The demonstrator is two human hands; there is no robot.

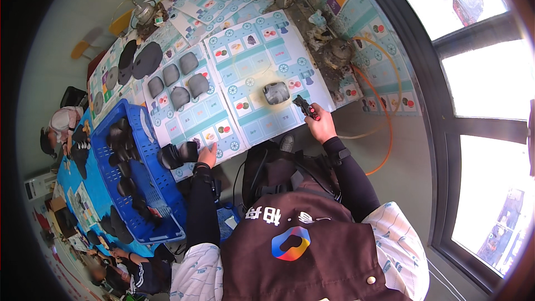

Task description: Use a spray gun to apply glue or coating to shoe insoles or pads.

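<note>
My right hand [320,125] is closed around a small black spray gun [305,107] with red parts, its nozzle aimed at a grey, glossy, curved piece [276,93]. That piece lies alone on the right-hand printed board [262,117], with a yellowish stain around it. At the near edge of the table, my left hand [207,156] is closed at the end of a short row of black curved pieces [188,151]; its thumb and grip are partly hidden. Several grey curved pieces [179,98] sit on the left-hand board, apart from each other.
A blue plastic crate [100,139] with black pieces stands left of the table. Flat dark pieces [147,59] lie farther back. A metal pot [337,52] with yellow and orange hoses [390,128] is at the right edge, beside a window. Other people [61,125] work at the far left.
</note>
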